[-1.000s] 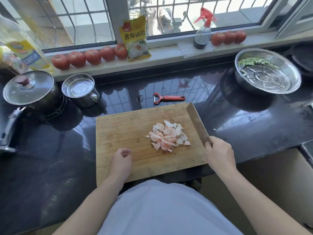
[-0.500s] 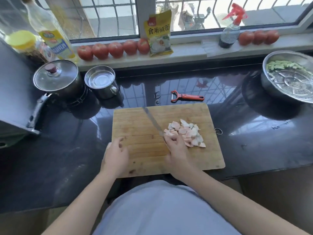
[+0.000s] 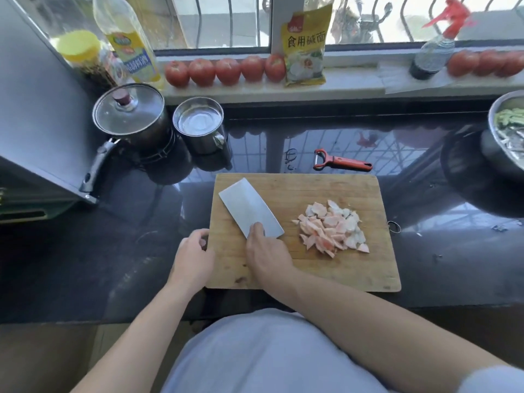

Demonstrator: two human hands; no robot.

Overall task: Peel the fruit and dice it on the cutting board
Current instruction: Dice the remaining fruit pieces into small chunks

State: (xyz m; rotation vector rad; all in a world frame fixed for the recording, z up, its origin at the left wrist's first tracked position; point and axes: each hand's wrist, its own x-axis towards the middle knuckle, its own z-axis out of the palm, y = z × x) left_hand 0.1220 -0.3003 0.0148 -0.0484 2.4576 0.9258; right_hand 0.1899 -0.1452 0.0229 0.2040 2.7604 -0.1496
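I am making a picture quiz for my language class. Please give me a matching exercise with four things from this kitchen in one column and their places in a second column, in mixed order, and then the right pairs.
Things
1. cleaver
2. peeler
3. diced fruit
4. spray bottle

Places
A. on the window sill
B. right half of the cutting board
C. on the dark counter just behind the board
D. lying flat on the left half of the board, the right hand on its handle end

Pairs: 1-D, 2-C, 3-B, 4-A
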